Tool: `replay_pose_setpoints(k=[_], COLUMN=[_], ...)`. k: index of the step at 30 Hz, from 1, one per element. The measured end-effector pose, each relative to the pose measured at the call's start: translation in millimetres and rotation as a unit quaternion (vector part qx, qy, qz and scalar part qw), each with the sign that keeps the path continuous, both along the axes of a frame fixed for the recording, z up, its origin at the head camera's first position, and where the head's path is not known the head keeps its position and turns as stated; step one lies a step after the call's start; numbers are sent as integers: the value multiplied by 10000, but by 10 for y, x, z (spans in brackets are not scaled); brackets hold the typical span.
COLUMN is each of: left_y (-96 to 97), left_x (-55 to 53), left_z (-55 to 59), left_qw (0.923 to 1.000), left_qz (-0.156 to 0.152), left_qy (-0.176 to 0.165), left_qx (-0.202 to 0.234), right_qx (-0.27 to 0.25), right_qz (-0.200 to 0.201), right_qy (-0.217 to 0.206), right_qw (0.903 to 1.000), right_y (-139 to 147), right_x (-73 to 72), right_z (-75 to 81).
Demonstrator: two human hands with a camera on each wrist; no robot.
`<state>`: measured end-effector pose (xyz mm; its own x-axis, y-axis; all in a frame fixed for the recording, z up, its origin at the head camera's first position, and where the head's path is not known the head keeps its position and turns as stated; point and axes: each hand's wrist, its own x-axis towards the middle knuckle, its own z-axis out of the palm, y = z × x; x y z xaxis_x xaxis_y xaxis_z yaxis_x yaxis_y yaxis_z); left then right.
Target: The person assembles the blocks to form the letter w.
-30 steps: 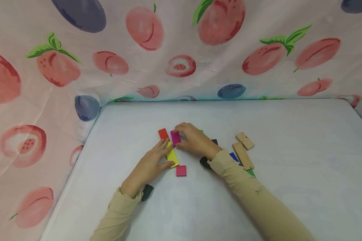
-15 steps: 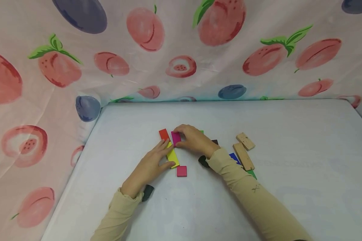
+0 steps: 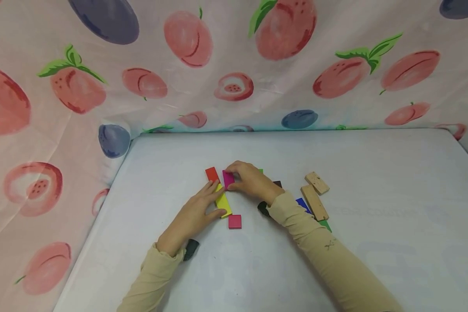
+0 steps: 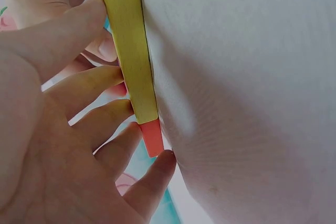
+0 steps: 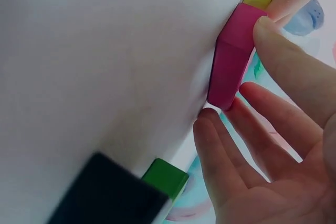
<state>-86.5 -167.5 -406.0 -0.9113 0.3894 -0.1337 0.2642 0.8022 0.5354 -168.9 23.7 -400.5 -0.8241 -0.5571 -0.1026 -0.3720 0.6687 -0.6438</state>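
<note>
My left hand (image 3: pixel 193 212) lies with its fingers spread and nearly straight along a yellow rectangular block (image 3: pixel 224 204) on the table. In the left wrist view, the thumb touches the side of that block near one end, and the outer fingertips reach an orange-red block (image 4: pixel 153 139) at its other end. With thumb and fingers, my right hand (image 3: pixel 253 180) pinches a flat magenta block (image 3: pixel 228 180), which sits close to the far end of the yellow one. The right wrist view has the thumb on the near end of the magenta block, fingertips around its far end.
A square pinkish-red block (image 3: pixel 235 222) lies just below the yellow one. Right of my right hand are a black block (image 3: pixel 277 184), a blue block (image 3: pixel 303 205), two bare wooden blocks (image 3: pixel 314 203) and green blocks (image 3: pixel 325 225). A fruit-print cloth (image 3: pixel 269 99) hangs behind the table.
The magenta block has shifted very slightly to the right in my right hand's pinch. My left hand stays in place on the yellow block.
</note>
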Motion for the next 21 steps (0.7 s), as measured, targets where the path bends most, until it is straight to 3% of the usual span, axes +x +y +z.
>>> replay_pose_setpoints(k=[21], left_y=[14], left_x=[2], left_z=[11], left_qw=[10000], left_qz=[18], left_qy=[1], left_qx=[-28], right_qx=[347], right_qz=[-311], right_qy=[-6], right_qw=[9989], right_y=[114], right_x=[79], right_z=[35])
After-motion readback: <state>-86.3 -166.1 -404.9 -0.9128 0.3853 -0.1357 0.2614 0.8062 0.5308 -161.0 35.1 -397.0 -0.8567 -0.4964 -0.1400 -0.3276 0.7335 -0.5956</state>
